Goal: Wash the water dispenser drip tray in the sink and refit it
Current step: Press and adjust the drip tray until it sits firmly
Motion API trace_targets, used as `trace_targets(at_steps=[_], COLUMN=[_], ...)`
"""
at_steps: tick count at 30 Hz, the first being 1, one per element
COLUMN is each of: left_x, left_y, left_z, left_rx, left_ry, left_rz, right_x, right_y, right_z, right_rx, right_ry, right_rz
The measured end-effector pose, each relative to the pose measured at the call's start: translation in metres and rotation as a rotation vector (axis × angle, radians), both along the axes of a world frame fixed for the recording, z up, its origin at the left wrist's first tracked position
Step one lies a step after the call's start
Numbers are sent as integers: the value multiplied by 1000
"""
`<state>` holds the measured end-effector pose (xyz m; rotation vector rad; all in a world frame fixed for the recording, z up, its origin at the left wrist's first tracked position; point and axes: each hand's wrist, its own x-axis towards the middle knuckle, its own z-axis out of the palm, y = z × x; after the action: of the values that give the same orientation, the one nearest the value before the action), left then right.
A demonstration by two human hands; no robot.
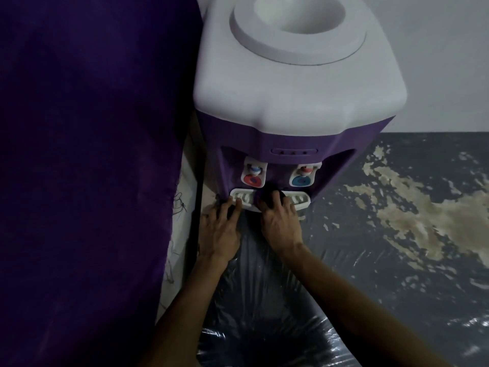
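A purple and white water dispenser (291,102) stands on the floor against the wall, its top bottle socket empty. Its white slotted drip tray (299,201) sits at the foot of the front, under the red tap (253,178) and the blue tap (303,178). My left hand (219,231) lies with its fingertips on the tray's left end, fingers fairly straight. My right hand (280,221) rests on the tray's middle, its fingertips curled over the front rim into the tray. The tray's middle is hidden by my right hand.
A large purple cloth (87,154) fills the left side, beside a white surface with loose threads. Shiny black plastic sheeting (264,313) lies under my forearms. The dark floor (397,221) to the right has worn pale patches. A pale wall stands behind the dispenser.
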<state>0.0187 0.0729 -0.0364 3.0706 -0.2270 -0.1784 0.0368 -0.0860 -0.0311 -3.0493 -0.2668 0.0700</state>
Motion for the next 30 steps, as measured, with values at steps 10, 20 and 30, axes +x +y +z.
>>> trace_targets(at_steps=[10, 20, 30], left_x=[-2, -1, -4], left_y=[-7, -10, -18], left_z=[3, 4, -1], left_rx=[27, 21, -2], left_ry=[53, 67, 70], left_rz=[33, 40, 66], right_x=[3, -22, -3], right_y=[-7, -43, -48], right_z=[3, -11, -6], right_rx=[19, 340, 111], right_ry=[27, -71, -20], right_rz=[78, -219, -45])
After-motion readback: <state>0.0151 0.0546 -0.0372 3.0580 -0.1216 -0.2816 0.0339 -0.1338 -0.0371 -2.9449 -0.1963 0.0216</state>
